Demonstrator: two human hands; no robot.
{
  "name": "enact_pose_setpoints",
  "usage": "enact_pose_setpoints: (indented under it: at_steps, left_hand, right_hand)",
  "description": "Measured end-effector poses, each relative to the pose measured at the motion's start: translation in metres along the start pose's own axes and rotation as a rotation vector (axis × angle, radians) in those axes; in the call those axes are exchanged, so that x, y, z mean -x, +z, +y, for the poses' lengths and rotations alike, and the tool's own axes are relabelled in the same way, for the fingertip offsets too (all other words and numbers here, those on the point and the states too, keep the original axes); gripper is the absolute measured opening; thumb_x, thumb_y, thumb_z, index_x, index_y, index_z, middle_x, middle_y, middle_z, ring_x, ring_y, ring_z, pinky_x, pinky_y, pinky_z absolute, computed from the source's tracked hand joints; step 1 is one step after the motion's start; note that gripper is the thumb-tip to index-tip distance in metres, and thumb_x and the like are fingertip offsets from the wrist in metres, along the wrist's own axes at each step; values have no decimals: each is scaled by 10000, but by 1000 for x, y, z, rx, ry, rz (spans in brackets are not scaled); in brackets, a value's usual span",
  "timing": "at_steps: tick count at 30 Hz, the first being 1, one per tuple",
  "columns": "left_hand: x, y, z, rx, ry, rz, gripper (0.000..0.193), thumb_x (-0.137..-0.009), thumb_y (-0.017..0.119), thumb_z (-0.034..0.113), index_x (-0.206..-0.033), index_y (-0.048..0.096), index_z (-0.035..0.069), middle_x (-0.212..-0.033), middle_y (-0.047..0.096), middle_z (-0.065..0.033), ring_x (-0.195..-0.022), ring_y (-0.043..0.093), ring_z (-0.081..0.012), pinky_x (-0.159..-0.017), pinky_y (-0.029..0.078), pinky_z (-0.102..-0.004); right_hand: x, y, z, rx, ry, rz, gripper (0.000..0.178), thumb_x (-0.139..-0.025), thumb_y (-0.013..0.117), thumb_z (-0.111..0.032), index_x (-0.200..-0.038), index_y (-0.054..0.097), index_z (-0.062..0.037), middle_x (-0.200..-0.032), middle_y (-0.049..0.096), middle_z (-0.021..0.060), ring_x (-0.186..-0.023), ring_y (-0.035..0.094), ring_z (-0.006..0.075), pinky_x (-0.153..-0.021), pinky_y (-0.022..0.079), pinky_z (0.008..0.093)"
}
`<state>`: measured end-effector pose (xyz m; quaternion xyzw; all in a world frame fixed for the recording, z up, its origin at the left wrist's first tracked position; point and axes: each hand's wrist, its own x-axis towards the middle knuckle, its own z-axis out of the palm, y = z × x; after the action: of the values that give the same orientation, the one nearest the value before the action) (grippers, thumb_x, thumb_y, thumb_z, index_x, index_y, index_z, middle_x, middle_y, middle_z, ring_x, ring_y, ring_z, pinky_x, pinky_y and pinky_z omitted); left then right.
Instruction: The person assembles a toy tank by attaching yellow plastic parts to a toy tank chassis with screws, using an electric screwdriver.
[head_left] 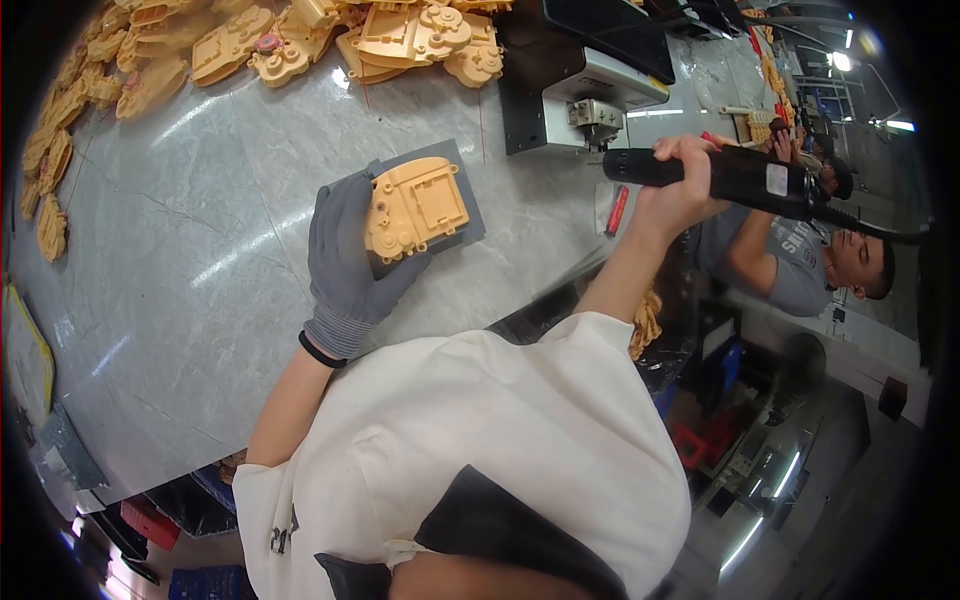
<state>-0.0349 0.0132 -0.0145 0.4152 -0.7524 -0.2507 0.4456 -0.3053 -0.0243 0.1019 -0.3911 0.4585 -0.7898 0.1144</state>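
My left hand (348, 258), in a grey glove, grips a yellow plastic housing part (415, 207) that lies on a dark grey pad (472, 220) on the marble worktop. My bare right hand (676, 185) is raised to the right of it and closed around a black electric screwdriver (735, 177), held roughly level with its tip toward the small machine. The screwdriver is apart from the housing part.
A heap of similar yellow plastic parts (300, 40) lines the far and left edges of the grey marble table (200, 260). A black and silver machine (590, 80) stands behind the pad. Another person (800, 260) works at the right. A red tool (617, 210) lies near the table edge.
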Motion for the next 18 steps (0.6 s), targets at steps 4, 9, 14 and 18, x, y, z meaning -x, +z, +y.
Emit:
enact_pose_setpoints:
  at_steps: [4,9,14,18]
  left_hand:
    - [-2,-1,1,33,2,-3,770,-636,769,216,-1254,375,-19,-1166,475,-210,-1040,478,-354,-907,382,-431]
    - [3,1,-2,40,13,4,793,-642,771,242,-1274,363,-10,-1213,441,-221,-1090,457,-360,-937,368,-429]
    - [7,-1,0,-93,-89,-38,837,-668,761,302,-1319,327,6,-1303,367,-230,-1207,378,-374,-999,321,-437]
    - [6,0,0,-98,-84,-37,836,-666,763,305,-1315,331,6,-1302,369,-230,-1200,384,-372,-999,320,-438]
  right_hand:
    - [-6,3,-9,-80,-51,19,315,-660,521,90,-950,425,11,-590,498,97,-447,466,162,-506,441,302]
    - [-5,8,-7,-33,-59,-28,326,-674,527,83,-975,421,14,-595,501,102,-461,478,171,-515,440,299]
    - [32,-15,-6,166,191,-132,322,-672,551,68,-968,433,22,-596,518,80,-467,490,155,-521,442,284]
    - [58,-32,9,195,302,-76,320,-668,527,83,-965,423,23,-599,521,97,-471,486,155,-531,444,291]
